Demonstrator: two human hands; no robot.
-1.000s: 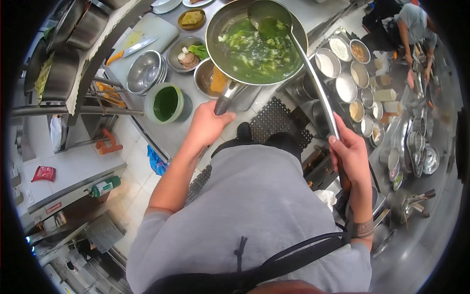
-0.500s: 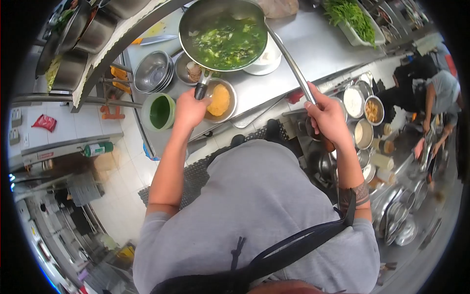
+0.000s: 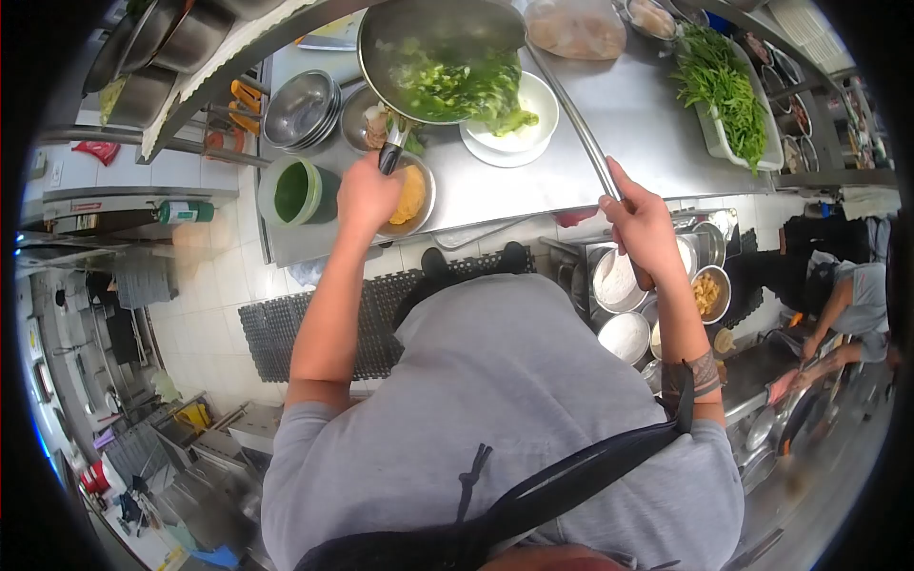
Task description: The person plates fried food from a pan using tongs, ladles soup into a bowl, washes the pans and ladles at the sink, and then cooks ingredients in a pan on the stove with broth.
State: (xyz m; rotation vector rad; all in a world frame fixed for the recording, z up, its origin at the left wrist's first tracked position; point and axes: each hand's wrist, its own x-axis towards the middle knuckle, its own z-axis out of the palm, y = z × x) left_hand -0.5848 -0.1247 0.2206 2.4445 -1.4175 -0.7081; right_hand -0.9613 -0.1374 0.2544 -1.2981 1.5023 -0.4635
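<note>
My left hand [image 3: 369, 195] is wrapped round the black handle of a steel pan [image 3: 390, 33]. The pan is tilted to the right over a white bowl [image 3: 543, 107], and steaming chopped greens [image 3: 443, 88] spill from its rim into the bowl. Under the bowl lies a white plate [image 3: 505, 158]. My right hand [image 3: 640, 224] grips a long steel ladle [image 3: 583, 128] near its brown handle end. The ladle's head reaches the pan's right edge and is mostly hidden there. Just below the pan sits a metal bowl of yellow-orange food [image 3: 407, 198], partly behind my left hand.
Stacked metal bowls [image 3: 297, 112] and a tub of green liquid [image 3: 295, 190] stand left on the steel counter [image 3: 628, 157]. Behind are a bagged item [image 3: 574, 27] and a tray of green leaves [image 3: 728, 95]. Containers of white contents [image 3: 619, 281] stand right; a co-worker [image 3: 852, 305] is beyond.
The pan has tipped to the right, and greens now run into the white bowl. The ladle has stayed at the pan's right side. My view has shifted, showing more counter at the right.
</note>
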